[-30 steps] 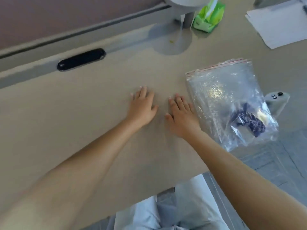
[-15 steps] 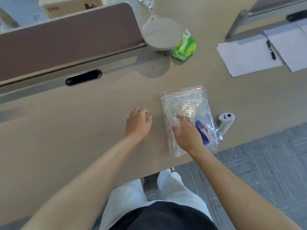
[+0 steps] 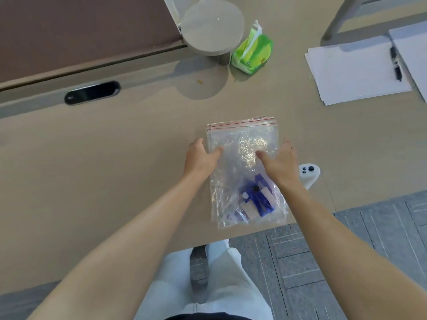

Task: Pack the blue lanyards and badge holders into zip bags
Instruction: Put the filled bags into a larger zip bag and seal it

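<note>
Currently we have both hands at the zip bag [image 3: 245, 172], which lies flat on the bench [image 3: 115, 169] close to its near edge, with the red-lined zip end pointing away from us. Our left hand [image 3: 200, 158] grips the bag's left edge: the thumb lies on top of the plastic and the fingers curl down at the side. Our right hand [image 3: 280, 163] grips the right edge in the same way, thumb on top and fingers bent over the side. Both hands sit on the upper half of the bag.

Inside the bag, at its near end, we see the blue lanyard [image 3: 260, 196] bunched together with the white badge holder [image 3: 248, 210]. The far half of the bag holds only crinkled clear plastic. We can read no writing on the bag or its contents.

Just beside our right wrist a white controller [image 3: 309, 175] with dark buttons rests on the bench. Farther back stand a round grey lamp base [image 3: 212, 26] and a green tissue pack [image 3: 253, 54]; its printing is too small to read. At the far right lie white paper sheets [image 3: 355, 70] with a dark pen [image 3: 395, 63] on them. A black oval slot [image 3: 92, 92] sits in the bench at the left.
</note>
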The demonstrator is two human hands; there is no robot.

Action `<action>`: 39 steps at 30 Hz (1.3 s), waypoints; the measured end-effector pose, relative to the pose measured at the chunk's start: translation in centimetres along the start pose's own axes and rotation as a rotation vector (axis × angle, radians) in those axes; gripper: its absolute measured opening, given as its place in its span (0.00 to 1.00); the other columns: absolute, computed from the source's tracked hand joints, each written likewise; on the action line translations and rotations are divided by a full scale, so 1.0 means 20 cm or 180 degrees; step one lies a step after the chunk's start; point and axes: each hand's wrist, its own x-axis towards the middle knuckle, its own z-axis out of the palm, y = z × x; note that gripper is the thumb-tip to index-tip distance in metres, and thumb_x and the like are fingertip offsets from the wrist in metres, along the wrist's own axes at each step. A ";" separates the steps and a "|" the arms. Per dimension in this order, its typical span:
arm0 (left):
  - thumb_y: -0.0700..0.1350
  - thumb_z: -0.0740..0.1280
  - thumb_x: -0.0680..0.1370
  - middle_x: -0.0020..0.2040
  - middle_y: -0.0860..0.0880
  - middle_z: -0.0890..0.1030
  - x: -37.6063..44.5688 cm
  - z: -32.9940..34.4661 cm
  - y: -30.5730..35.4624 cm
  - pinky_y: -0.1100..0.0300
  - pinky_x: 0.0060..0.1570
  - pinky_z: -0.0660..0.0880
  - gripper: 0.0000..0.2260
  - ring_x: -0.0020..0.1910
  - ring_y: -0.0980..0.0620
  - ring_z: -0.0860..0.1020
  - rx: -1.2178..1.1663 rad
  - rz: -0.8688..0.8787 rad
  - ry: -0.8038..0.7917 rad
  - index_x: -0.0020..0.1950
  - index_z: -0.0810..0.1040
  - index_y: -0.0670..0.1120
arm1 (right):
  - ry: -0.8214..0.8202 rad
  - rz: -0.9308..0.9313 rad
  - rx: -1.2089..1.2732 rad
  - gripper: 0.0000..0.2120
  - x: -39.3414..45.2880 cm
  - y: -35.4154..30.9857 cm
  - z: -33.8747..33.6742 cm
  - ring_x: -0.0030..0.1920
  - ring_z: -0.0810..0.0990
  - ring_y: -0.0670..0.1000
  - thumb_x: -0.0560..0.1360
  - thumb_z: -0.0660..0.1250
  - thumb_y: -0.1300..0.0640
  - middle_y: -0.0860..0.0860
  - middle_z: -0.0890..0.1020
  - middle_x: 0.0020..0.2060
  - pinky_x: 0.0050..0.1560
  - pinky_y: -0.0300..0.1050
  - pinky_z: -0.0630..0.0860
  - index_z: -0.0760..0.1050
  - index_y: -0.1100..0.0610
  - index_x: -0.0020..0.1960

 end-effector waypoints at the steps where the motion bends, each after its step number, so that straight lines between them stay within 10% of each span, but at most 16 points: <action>1: 0.60 0.72 0.75 0.71 0.44 0.73 0.03 0.02 0.00 0.52 0.69 0.70 0.35 0.69 0.45 0.73 -0.0021 0.0040 0.0016 0.76 0.67 0.44 | -0.0079 0.0036 0.0103 0.47 0.05 0.01 0.00 0.77 0.65 0.61 0.75 0.73 0.40 0.59 0.65 0.78 0.73 0.58 0.65 0.54 0.60 0.82; 9: 0.61 0.74 0.69 0.64 0.45 0.76 0.18 0.12 -0.04 0.48 0.62 0.76 0.38 0.60 0.45 0.77 0.0064 -0.0112 -0.0046 0.73 0.68 0.44 | -0.0146 0.0198 -0.0146 0.46 0.24 0.03 0.04 0.57 0.77 0.56 0.61 0.73 0.27 0.53 0.77 0.57 0.60 0.59 0.77 0.72 0.58 0.66; 15: 0.59 0.75 0.66 0.52 0.48 0.80 0.20 0.14 -0.03 0.50 0.52 0.79 0.30 0.51 0.46 0.81 -0.0156 -0.0371 0.0053 0.61 0.74 0.43 | -0.0174 0.0117 0.0215 0.39 0.26 0.02 0.04 0.57 0.77 0.52 0.69 0.78 0.40 0.51 0.77 0.59 0.57 0.50 0.75 0.69 0.58 0.71; 20: 0.54 0.77 0.70 0.49 0.52 0.78 0.19 0.16 -0.02 0.51 0.54 0.79 0.30 0.49 0.47 0.80 -0.0579 -0.0475 0.0224 0.66 0.69 0.45 | -0.0108 0.0012 0.0287 0.23 0.26 0.05 0.05 0.42 0.74 0.49 0.72 0.77 0.42 0.48 0.76 0.44 0.43 0.46 0.72 0.73 0.55 0.55; 27: 0.48 0.77 0.69 0.34 0.50 0.79 0.19 0.18 -0.01 0.56 0.40 0.76 0.14 0.34 0.49 0.77 -0.1141 -0.0822 -0.0061 0.33 0.73 0.48 | -0.0035 -0.0175 0.0023 0.23 0.27 0.06 0.04 0.48 0.75 0.53 0.72 0.76 0.41 0.54 0.76 0.53 0.49 0.48 0.71 0.73 0.56 0.56; 33: 0.50 0.76 0.70 0.54 0.47 0.82 0.22 0.16 0.04 0.53 0.55 0.78 0.22 0.52 0.46 0.81 -0.1323 -0.0974 -0.0514 0.60 0.77 0.43 | -0.0429 0.0431 0.0399 0.35 0.31 0.00 -0.01 0.47 0.76 0.49 0.70 0.80 0.43 0.50 0.75 0.51 0.49 0.47 0.73 0.70 0.59 0.67; 39: 0.49 0.78 0.69 0.55 0.42 0.82 0.23 0.11 0.11 0.50 0.50 0.81 0.26 0.51 0.42 0.82 -0.1623 -0.1396 -0.0562 0.62 0.74 0.41 | -0.0834 0.0783 0.0597 0.23 0.31 0.00 -0.03 0.35 0.73 0.51 0.69 0.79 0.41 0.52 0.74 0.37 0.35 0.44 0.68 0.72 0.57 0.42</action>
